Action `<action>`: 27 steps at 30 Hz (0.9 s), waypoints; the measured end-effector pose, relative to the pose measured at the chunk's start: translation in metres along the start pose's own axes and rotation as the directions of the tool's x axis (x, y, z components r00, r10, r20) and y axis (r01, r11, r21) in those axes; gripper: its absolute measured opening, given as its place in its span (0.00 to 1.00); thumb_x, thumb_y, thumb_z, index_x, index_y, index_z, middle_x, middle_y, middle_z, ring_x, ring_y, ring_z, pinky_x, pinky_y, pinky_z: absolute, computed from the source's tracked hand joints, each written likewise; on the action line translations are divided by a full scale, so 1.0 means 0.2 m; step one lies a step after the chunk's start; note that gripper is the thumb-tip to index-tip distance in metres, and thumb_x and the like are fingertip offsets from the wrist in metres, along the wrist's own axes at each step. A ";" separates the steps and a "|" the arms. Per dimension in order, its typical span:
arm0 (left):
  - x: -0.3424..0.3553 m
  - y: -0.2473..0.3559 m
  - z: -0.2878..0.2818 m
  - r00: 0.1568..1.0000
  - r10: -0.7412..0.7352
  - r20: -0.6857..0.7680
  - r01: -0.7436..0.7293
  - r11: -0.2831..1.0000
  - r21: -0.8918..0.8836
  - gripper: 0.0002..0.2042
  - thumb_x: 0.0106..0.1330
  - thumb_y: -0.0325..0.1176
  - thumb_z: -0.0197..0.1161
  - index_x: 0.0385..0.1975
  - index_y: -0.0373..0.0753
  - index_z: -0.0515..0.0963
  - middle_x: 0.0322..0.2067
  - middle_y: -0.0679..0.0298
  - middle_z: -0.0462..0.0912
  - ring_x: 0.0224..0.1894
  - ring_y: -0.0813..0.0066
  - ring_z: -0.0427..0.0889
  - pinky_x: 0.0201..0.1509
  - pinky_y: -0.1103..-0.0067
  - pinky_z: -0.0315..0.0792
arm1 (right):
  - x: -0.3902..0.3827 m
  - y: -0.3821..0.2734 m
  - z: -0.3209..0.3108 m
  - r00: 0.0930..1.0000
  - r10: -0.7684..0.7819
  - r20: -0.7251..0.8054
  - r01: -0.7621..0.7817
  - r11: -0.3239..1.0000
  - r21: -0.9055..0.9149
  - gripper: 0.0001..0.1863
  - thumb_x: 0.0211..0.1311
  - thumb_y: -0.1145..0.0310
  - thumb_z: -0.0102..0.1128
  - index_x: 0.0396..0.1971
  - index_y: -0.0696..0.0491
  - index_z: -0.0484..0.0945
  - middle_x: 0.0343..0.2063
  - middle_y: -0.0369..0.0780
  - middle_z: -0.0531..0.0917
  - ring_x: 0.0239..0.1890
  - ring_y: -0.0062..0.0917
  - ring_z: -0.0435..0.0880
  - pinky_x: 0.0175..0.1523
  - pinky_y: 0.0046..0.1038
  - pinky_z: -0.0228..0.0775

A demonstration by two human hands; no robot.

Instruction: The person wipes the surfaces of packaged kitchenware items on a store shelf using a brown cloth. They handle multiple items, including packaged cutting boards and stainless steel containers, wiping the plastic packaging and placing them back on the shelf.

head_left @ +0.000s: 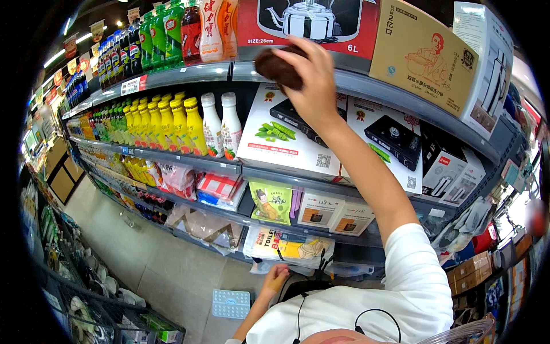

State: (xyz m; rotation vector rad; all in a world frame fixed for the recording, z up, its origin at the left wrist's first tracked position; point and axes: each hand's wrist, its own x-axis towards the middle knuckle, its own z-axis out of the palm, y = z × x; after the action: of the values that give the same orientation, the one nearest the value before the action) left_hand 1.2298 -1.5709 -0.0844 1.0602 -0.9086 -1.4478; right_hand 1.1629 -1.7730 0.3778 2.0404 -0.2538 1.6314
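While the left hand [277, 277] hangs loosely curled, right-hand fingers [306, 57] grip a brown cloth [277, 67] against the red kettle box [309, 26].

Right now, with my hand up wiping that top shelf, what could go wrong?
Your right hand presses a dark brown cloth on the shelf edge just under the red kettle box; a hard swipe might nudge it off. Your left hand hangs low, probably too far to catch it.

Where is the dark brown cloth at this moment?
In the head view, the dark brown cloth is in the right hand, pressed on the grey top shelf edge, just below the red kettle box.
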 end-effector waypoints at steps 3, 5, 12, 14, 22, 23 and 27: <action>0.01 0.02 -0.03 0.999 -0.031 -0.033 0.031 0.999 -0.013 0.12 0.61 0.32 0.56 0.42 0.37 0.68 0.36 0.65 0.76 0.36 0.81 0.74 0.39 0.86 0.68 | 0.06 0.14 0.30 0.973 -0.214 0.090 0.230 0.941 -0.249 0.18 0.44 0.76 0.54 0.40 0.48 0.74 0.48 0.37 0.70 0.53 0.34 0.63 0.57 0.47 0.49; 0.00 0.04 -0.05 0.999 -0.013 -0.050 0.014 0.999 0.031 0.11 0.61 0.32 0.56 0.42 0.37 0.68 0.35 0.67 0.76 0.34 0.82 0.74 0.37 0.87 0.67 | -0.02 0.15 0.42 0.964 -0.180 0.195 0.223 0.948 -0.229 0.17 0.46 0.74 0.51 0.41 0.50 0.74 0.47 0.38 0.70 0.53 0.34 0.63 0.58 0.50 0.48; 0.04 -0.08 -0.07 0.998 -0.068 0.003 0.067 0.986 0.151 0.11 0.61 0.34 0.55 0.41 0.38 0.69 0.33 0.68 0.76 0.32 0.83 0.74 0.34 0.87 0.66 | -0.11 0.17 0.18 0.938 -0.176 0.299 0.255 0.934 -0.251 0.17 0.47 0.73 0.51 0.41 0.52 0.74 0.46 0.39 0.72 0.53 0.33 0.65 0.58 0.47 0.49; 0.07 -0.08 0.01 0.994 -0.103 0.032 0.097 0.984 0.152 0.11 0.61 0.34 0.55 0.41 0.38 0.69 0.33 0.68 0.76 0.33 0.83 0.74 0.34 0.87 0.66 | -0.16 0.22 -0.01 0.933 -0.137 0.333 0.236 0.930 -0.280 0.17 0.48 0.73 0.50 0.41 0.51 0.73 0.46 0.37 0.72 0.53 0.32 0.65 0.57 0.46 0.50; 0.19 -0.13 0.30 0.945 -0.226 0.237 0.169 0.956 0.240 0.11 0.62 0.37 0.54 0.40 0.39 0.70 0.34 0.68 0.77 0.35 0.82 0.74 0.36 0.86 0.66 | -0.43 0.50 -1.01 0.936 0.066 0.345 0.154 0.806 -0.571 0.22 0.44 0.76 0.53 0.44 0.46 0.72 0.50 0.33 0.70 0.54 0.30 0.64 0.57 0.43 0.51; 0.19 -0.14 0.33 0.936 -0.240 0.259 0.170 0.949 0.266 0.11 0.62 0.37 0.53 0.40 0.40 0.70 0.34 0.68 0.77 0.36 0.82 0.74 0.37 0.86 0.66 | -0.48 0.53 -1.15 0.932 0.120 0.342 0.122 0.786 -0.607 0.27 0.40 0.79 0.55 0.46 0.46 0.71 0.51 0.33 0.69 0.55 0.30 0.63 0.58 0.43 0.50; 0.23 -0.10 0.54 0.879 -0.301 0.370 0.175 0.925 0.337 0.11 0.62 0.38 0.53 0.40 0.40 0.71 0.34 0.69 0.77 0.37 0.82 0.73 0.38 0.85 0.65 | -0.64 0.65 -1.65 0.928 0.302 0.219 -0.046 0.676 -0.736 0.32 0.37 0.83 0.56 0.49 0.45 0.69 0.53 0.33 0.67 0.57 0.31 0.61 0.60 0.42 0.47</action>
State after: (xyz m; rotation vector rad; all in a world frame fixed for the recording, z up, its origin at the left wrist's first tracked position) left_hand 1.1197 -1.6147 -0.0757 1.1312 -1.3718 -1.8321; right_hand 0.7891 -1.7405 0.3408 1.6471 -1.0719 1.0042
